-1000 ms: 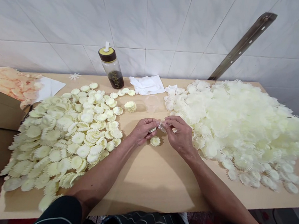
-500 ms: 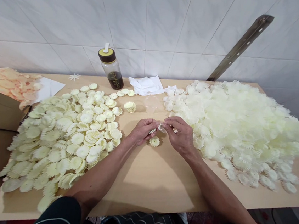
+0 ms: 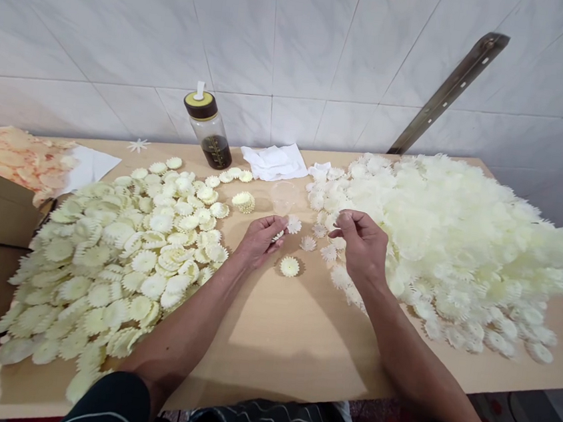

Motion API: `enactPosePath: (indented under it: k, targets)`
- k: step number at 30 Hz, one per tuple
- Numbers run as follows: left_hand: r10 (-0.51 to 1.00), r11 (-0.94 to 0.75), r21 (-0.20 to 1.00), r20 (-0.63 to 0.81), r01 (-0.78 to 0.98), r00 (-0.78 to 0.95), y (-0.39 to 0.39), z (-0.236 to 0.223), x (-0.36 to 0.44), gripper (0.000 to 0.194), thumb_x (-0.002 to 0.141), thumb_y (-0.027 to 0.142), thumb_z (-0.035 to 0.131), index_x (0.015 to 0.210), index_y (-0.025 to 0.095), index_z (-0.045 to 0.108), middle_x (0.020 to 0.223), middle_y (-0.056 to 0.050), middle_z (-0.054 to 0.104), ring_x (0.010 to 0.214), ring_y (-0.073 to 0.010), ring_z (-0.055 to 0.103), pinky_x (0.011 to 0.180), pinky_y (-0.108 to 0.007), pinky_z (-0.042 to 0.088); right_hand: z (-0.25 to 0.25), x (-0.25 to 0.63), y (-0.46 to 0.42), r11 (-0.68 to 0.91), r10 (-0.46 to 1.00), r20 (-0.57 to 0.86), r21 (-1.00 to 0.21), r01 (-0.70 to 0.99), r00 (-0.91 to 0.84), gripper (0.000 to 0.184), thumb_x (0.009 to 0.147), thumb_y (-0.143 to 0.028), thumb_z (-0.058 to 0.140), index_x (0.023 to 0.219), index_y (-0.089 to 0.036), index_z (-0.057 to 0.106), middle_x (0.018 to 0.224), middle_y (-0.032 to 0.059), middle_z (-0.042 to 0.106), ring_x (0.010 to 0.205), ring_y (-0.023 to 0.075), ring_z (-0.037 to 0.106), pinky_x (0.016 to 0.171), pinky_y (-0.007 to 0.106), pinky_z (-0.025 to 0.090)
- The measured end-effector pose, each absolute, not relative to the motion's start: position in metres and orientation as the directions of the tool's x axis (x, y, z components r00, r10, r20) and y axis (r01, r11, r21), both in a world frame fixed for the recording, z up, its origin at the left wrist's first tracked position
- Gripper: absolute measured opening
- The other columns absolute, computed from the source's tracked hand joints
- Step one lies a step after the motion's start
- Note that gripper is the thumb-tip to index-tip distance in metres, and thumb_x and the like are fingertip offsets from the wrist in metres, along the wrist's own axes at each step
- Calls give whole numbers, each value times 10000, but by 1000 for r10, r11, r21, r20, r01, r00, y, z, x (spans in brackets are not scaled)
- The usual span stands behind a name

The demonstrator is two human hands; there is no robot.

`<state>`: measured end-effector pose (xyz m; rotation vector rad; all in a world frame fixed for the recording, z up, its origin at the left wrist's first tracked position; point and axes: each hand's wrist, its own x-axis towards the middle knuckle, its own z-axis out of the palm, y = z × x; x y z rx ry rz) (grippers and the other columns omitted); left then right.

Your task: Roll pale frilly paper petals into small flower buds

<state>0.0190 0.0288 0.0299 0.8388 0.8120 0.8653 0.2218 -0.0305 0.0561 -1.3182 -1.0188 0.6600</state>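
Toothed white disc (image 3: 294,225) is pinched in the left hand (image 3: 262,239) above the tabletop (image 3: 293,333), near a yellowish disc (image 3: 289,266), while the right hand (image 3: 364,246) is curled beside the whitish heap (image 3: 461,223), its grip impossible to tell.

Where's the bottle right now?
In the head view, the bottle sits left of centre at the back of the table, just left of the white sheet.

A white, petal-edged piece (image 3: 293,224) shows its face at the left hand's (image 3: 262,237) fingertips; a pale yellow toothed disc (image 3: 277,236), mostly hidden, sits below it.
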Motion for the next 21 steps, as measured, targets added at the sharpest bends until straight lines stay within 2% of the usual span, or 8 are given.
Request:
enactPosePath:
  k: [3, 6, 10, 14, 18, 21]
  targets:
    - [861, 416, 843, -244, -342, 446, 30, 29, 19, 514, 687, 537, 933, 791, 123, 646, 656, 24, 558, 445, -22, 397, 382, -180, 171, 58, 228, -27, 68, 962, 18, -983, -173, 274, 331, 841, -549, 813, 872, -245, 687, 857, 25, 690, 791, 184, 668, 648, 331, 612]
    - [855, 435, 817, -242, -378, 458, 29, 28, 20, 497, 667, 490, 954, 798, 121, 647, 696, 27, 554, 466, -19, 409, 377, -177, 175, 59, 229, -27, -35, 983, -96, -934, -357, 154, 357, 787, -535, 860, 855, -252, 655, 988, 48, 757, 799, 183, 684, 604, 309, 579]
    - [844, 457, 801, -254, -387, 472, 27, 27, 22, 489, 650, 462, 965, 788, 128, 636, 690, 36, 533, 468, -21, 416, 373, -173, 171, 59, 228, -29, -81, 979, -141, -929, -360, 144, 395, 753, -553, 875, 865, -251, 647, 1091, 87, 794, 815, 212, 716, 589, 331, 583]
    - [830, 463, 800, -242, -381, 502, 28, 24, 21, 457, 695, 462, 940, 784, 141, 627, 626, 43, 509, 448, -32, 402, 378, -175, 190, 59, 230, -29, -85, 985, -131, -935, -343, 112, 421, 707, -537, 913, 918, -255, 683, 1111, 86, 799, 853, 219, 737, 671, 367, 630]
    - [818, 471, 801, -240, -370, 522, 29, 22, 20, 441, 715, 466, 926, 808, 143, 640, 624, 33, 528, 444, -40, 420, 370, -179, 171, 59, 229, -27, -82, 991, -112, -944, -319, 75, 422, 669, -476, 955, 937, -266, 707, 1061, 47, 789, 873, 206, 733, 803, 415, 657]
    - [811, 475, 799, -236, -367, 536, 27, 23, 21, 449, 704, 464, 932, 807, 138, 640, 649, 28, 547, 449, -38, 439, 366, -176, 166, 57, 225, -28, -70, 989, -102, -957, -280, 104, 381, 664, -406, 961, 920, -249, 726, 995, 30, 782, 843, 185, 721, 818, 401, 651]
